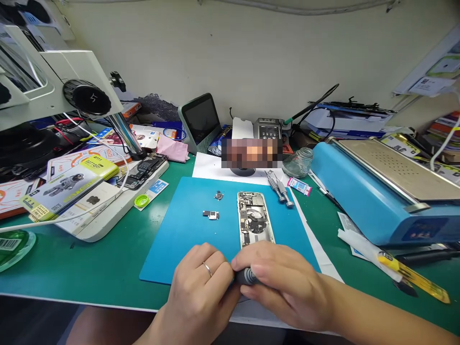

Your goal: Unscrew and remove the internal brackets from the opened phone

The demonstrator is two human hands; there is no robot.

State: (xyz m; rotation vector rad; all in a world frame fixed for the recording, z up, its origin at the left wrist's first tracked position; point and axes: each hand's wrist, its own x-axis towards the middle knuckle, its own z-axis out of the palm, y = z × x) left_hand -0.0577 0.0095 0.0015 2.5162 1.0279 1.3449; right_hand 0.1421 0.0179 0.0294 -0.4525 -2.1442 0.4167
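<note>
My right hand [287,282] is closed round a dark grey screwdriver [246,276], whose ringed handle end shows between thumb and fingers. My left hand [201,282], wearing a ring, is closed against the screwdriver's other end, which its fingers hide. Both hands meet at the front edge of the blue mat [187,244]. Just beyond them lies an opened phone [256,218] with its inner parts bare; the right hand covers its near end. Left of the phone lie a small metal-and-black phone part [211,215] and a smaller dark part [218,195].
Grey screwdrivers [279,189] lie at the mat's far right, near a glass jar [298,163]. A blue machine [359,196] and a yellow cutter [417,278] are at right. On the left stand a microscope [79,86] and a battery box [72,184]. A small screen [201,120] stands behind.
</note>
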